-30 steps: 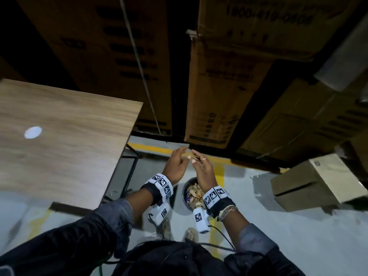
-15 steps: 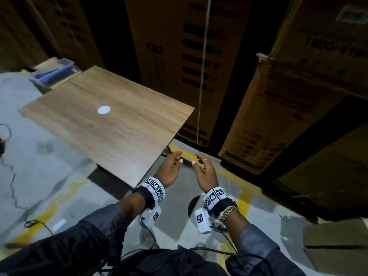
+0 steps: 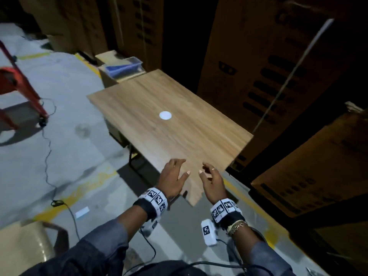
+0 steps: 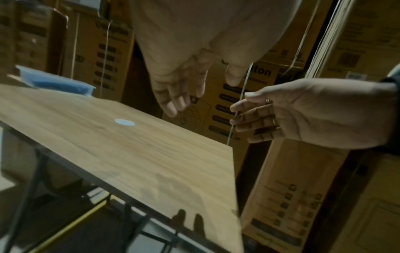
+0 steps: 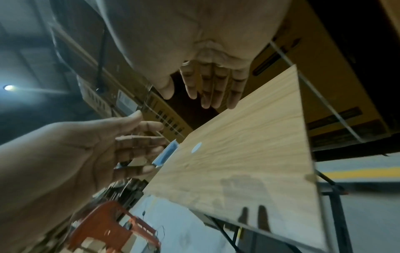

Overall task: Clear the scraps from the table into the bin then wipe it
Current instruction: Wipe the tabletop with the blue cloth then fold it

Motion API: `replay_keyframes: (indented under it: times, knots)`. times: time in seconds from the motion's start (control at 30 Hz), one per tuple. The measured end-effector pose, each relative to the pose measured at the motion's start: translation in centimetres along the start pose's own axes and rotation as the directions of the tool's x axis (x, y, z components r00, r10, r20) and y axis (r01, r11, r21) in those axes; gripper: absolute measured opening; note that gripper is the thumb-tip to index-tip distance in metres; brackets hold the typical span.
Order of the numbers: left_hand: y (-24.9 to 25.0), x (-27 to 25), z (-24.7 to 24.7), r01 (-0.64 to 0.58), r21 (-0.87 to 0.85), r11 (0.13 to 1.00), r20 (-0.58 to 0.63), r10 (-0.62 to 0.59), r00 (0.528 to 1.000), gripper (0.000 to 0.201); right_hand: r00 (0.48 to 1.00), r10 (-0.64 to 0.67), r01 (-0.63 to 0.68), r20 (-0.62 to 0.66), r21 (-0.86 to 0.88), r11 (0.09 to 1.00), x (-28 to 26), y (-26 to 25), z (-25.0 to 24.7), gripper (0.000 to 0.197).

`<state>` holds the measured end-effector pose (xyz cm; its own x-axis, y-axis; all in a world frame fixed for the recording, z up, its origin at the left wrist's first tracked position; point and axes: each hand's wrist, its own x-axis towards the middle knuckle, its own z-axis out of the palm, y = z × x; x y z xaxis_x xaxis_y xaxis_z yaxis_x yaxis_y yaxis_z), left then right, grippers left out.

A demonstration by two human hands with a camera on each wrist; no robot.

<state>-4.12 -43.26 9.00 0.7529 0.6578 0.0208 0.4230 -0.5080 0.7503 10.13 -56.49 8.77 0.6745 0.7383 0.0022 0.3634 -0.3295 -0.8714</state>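
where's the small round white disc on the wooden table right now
In the head view the small round white disc lies near the middle of the wooden table, beyond both hands, with the clear tub of blue material past the table's far corner.

One table point(image 3: 179, 124) is standing centrally, bearing one white disc point(image 3: 165, 115). Two hands are hovering at 6 o'clock, and one blue tray point(image 3: 123, 68) is sitting at 11 o'clock.

Right hand point(image 5: 207, 80) poised above wooden table point(image 5: 249, 154), fingers extended, left hand point(image 5: 90, 150) open beside the table's edge, white disc point(image 5: 196, 147) on the tabletop, orange frame point(image 5: 112, 227) below.
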Motion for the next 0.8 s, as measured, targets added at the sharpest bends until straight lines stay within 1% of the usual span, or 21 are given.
replay_keyframes:
  times: [0.03, 0.07, 0.13, 0.23, 0.33, 0.4, 0.47, 0.53, 0.67, 0.73, 0.8]
  knots:
    - [-1.3, 0.1, -1.6, 0.021, 0.074, 0.997, -0.011, -0.020, 1.000, 0.056, 1.000, -0.015, 0.017, 0.023, -0.050, 0.999, 0.4, -0.8, 1.9, 0.038]
    - [-2.5, 0.0, -3.0, 0.057, 0.112, 0.992, -0.014, -0.056, 0.998, 0.059, 0.999, -0.027, 0.030, 0.036, -0.086, 0.996, 0.6, -1.5, 3.5, 0.038]
    - [-4.0, -0.1, -5.6, 0.114, 0.110, 0.987, -0.011, -0.113, 0.994, 0.055, 0.998, -0.045, 0.050, 0.045, -0.096, 0.994, 0.9, -3.3, 6.3, 0.037]
    - [-6.1, 0.3, -8.4, 0.102, 0.083, 0.991, -0.050, -0.098, 0.994, 0.046, 0.995, -0.050, 0.057, 0.084, -0.088, 0.995, 1.9, -5.4, 9.4, 0.036]
    - [-7.8, 1.0, -10.6, 0.136, 0.110, 0.985, -0.066, -0.129, 0.989, 0.043, 0.989, -0.018, 0.035, 0.150, -0.107, 0.994, 3.1, -6.7, 11.5, 0.043]
    - [-8.4, 2.1, -12.6, 0.165, 0.134, 0.977, -0.053, -0.159, 0.986, 0.044, 0.988, -0.021, 0.040, 0.150, -0.127, 0.991, 4.4, -7.7, 12.6, 0.046]
    - [-8.8, 3.3, -14.9, 0.156, 0.149, 0.977, -0.054, -0.149, 0.987, 0.046, 0.990, -0.037, 0.055, 0.138, -0.132, 0.990, 6.1, -8.6, 13.6, 0.048]
    - [-9.3, 4.5, -17.0, 0.120, 0.182, 0.976, -0.065, -0.110, 0.992, 0.046, 0.990, -0.042, 0.060, 0.136, -0.133, 0.989, 7.7, -9.2, 14.8, 0.048]
    - [-11.3, 7.2, -19.6, 0.113, 0.304, 0.946, -0.099, -0.086, 0.991, 0.048, 0.989, -0.022, 0.045, 0.148, -0.153, 0.987, 10.7, -10.0, 17.9, 0.040]
    - [-12.6, 9.0, -20.6, 0.111, 0.318, 0.941, -0.084, -0.089, 0.992, 0.049, 0.987, 0.000, 0.025, 0.162, -0.150, 0.988, 12.2, -10.7, 19.6, 0.038]
    - [-14.2, 10.9, -21.4, 0.105, 0.349, 0.931, -0.040, -0.097, 0.995, 0.052, 0.983, 0.040, -0.015, 0.178, -0.140, 0.990, 14.0, -11.1, 21.3, 0.041]
